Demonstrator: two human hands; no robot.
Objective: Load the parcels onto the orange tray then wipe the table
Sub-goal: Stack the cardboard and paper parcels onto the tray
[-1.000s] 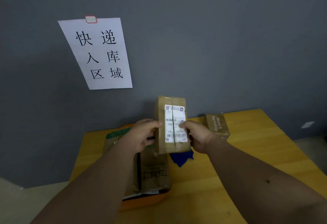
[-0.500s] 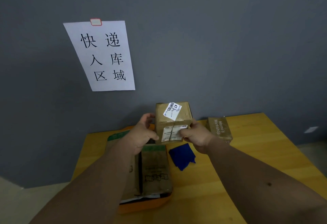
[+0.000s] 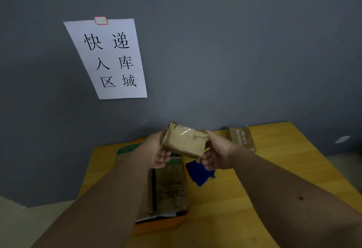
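both hands hold one small brown cardboard parcel wrapped in clear tape [image 3: 185, 140] up in the air, tilted, above the yellow wooden bench [image 3: 274, 169]. the left hand [image 3: 156, 149] closes its grip on the parcel's left end, fingers curled under and thumb hidden behind; the right hand [image 3: 215, 152] clamps the right end the same way. so each grip is closed on this box, and it touches nothing else.

below the left grip and toward the person sits the orange plastic tray [image 3: 162, 225], with only its near rim showing. on it lie flat brown paper mailers with dark print [image 3: 168, 187], and a green-edged one [image 3: 128, 148] pokes out beyond them, under the left wrist. this part of the loading looks done.

just under the right grip lies a crumpled dark blue cloth [image 3: 199, 173] on the bench, untouched. beyond the right grip, near the grey wall, stands a brown printed cardboard box [image 3: 242, 139] off the tray.

as i judge it, the loading is partly through: the held parcel has yet to go down on the tray, the far box comes after, and the wiping has not begun.
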